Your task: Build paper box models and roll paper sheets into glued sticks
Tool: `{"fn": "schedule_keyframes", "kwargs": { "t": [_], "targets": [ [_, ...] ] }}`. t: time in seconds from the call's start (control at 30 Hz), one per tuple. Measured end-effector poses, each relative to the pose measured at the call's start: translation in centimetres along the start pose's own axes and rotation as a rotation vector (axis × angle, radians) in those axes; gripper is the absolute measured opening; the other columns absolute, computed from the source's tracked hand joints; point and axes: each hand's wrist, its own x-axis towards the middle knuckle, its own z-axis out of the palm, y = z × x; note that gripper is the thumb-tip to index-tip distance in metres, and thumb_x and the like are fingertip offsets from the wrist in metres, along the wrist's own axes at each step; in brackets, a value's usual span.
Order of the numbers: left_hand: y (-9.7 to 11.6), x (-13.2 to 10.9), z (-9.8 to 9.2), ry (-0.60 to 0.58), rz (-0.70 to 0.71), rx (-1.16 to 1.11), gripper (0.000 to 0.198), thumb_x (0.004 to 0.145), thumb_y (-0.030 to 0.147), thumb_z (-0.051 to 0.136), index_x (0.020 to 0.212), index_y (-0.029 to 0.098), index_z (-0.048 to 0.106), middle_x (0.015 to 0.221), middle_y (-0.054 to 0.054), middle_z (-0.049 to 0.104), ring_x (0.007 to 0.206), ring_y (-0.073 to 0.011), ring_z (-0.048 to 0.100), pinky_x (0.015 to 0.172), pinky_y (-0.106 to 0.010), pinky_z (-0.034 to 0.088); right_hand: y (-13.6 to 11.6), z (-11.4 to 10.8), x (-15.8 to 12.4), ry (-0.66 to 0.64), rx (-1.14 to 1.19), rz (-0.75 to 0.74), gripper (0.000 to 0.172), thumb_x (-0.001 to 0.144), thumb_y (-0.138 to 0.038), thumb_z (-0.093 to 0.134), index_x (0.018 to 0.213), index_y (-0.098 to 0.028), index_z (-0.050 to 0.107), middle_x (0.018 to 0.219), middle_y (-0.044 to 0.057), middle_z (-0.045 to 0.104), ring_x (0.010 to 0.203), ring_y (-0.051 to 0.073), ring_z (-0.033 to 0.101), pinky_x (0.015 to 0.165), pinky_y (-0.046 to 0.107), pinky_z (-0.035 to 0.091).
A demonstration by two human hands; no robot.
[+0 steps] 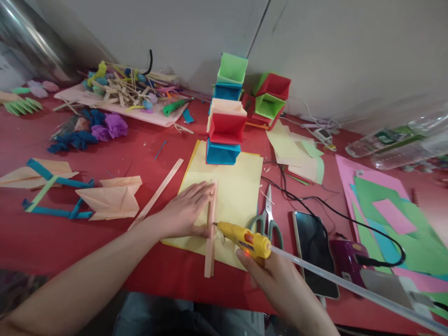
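Note:
A folded peach paper strip (210,233) lies lengthwise over yellow paper (241,182). My left hand (185,210) grips this strip along its left edge, fingers near its upper part and thumb lower down. In my right hand (276,275) is a yellow hot glue gun (241,235), its dark nozzle at the strip's right side and a long clear glue stick (315,268) coming out of its back. Scissors (268,212) with grey-green handles lie just beyond the gun. Another peach paper strip (159,189) rests to the left of my left hand.
Coloured paper boxes (227,126) stand stacked behind the yellow paper. A phone (313,247), black cables (290,196) and a purple device (346,261) lie at right. Folded peach paper shapes (117,198) are left; sticks and scraps (122,88) are heaped behind. Plastic bottles (395,135) lie back right.

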Motion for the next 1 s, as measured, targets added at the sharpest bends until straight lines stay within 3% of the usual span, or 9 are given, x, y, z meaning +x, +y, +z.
{"fn": "schedule_keyframes", "kwargs": {
  "t": [0.57, 0.8, 1.0],
  "targets": [
    [-0.3, -0.1, 0.1, -0.018, 0.004, -0.006, 0.087, 0.068, 0.071, 0.046, 0.131, 0.013, 0.031, 0.148, -0.012, 0.014, 0.136, -0.0252, 0.009, 0.110, -0.037, 0.016, 0.5, 0.6, -3.4, -0.029, -0.090, 0.013, 0.036, 0.086, -0.042, 0.038, 0.101, -0.022, 0.063, 0.094, 0.007, 0.067, 0.087, 0.024, 0.062, 0.068, 0.031, 0.050],
    [-0.2, -0.1, -0.2, -0.043, -0.015, -0.019, 0.088, 0.070, 0.069, 0.047, 0.135, 0.014, 0.024, 0.149, -0.010, 0.014, 0.136, -0.0252, 0.009, 0.109, -0.037, 0.017, 0.2, 0.8, -4.4, 0.012, -0.015, -0.041, 0.027, 0.084, -0.036, 0.043, 0.090, -0.022, 0.066, 0.080, 0.005, 0.069, 0.073, 0.019, 0.064, 0.066, 0.025, 0.049],
    [0.1, 0.0, -0.5, -0.070, -0.043, -0.036, 0.088, 0.070, 0.068, 0.048, 0.135, 0.013, 0.024, 0.148, -0.011, 0.015, 0.136, -0.0255, 0.009, 0.109, -0.037, 0.017, 0.4, 0.9, -5.1, 0.025, -0.024, -0.095, 0.025, 0.082, -0.031, 0.046, 0.097, -0.026, 0.065, 0.095, 0.003, 0.069, 0.083, 0.020, 0.065, 0.069, 0.026, 0.050]
  ]
}}
